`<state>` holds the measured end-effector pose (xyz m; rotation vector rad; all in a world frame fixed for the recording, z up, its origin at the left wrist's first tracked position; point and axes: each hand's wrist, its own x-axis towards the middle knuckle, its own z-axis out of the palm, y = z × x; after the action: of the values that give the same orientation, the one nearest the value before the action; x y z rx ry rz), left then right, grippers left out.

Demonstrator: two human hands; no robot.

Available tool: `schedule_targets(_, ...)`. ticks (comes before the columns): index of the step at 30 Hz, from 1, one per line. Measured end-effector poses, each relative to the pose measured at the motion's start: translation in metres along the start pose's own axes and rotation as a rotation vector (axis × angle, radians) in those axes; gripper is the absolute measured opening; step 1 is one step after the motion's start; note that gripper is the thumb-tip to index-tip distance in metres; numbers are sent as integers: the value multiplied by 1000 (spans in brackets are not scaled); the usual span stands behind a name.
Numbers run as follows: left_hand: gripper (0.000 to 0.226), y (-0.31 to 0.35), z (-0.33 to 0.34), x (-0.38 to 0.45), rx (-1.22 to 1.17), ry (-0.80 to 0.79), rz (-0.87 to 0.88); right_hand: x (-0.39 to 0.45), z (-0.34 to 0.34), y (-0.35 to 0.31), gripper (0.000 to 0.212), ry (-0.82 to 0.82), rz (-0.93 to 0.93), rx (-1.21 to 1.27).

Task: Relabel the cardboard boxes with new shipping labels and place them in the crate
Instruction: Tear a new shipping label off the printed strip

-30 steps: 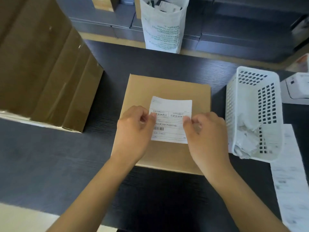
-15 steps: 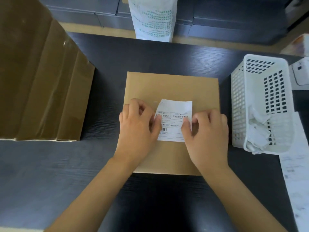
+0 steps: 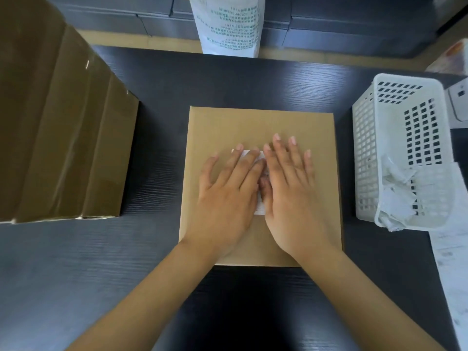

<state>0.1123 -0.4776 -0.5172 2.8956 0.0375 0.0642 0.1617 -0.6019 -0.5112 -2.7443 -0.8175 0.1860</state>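
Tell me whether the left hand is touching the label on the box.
Touching. The head view shows the left hand lying flat, fingers straight, over the white label on the box, with the label's edges showing past its fingers.

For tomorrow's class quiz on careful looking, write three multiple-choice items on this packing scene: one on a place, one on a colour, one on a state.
1. Where does the white basket stand relative to the cardboard box?
A. To its right
B. To its left
C. On top of it

2. What colour is the table?
A. White
B. Black
C. Red

3. How do the left hand and right hand lie on the label?
A. Curled into fists
B. Pinching its corners
C. Flat, with straight fingers

Answers:
1 A: the basket sits off the box's right edge.
2 B: dark black wood grain shows around the box.
3 C: both palms lie flat, covering most of the label.
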Motion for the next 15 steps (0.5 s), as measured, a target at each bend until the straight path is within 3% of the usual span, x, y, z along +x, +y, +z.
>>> schedule_targets(6, 60, -7, 8, -4, 26, -101, -91, 0, 4, 4, 57, -98, 27, -106)
schedule_targets(15, 58, -8, 11, -7, 102, -83, -253, -2, 7, 10, 69, -84, 83, -185)
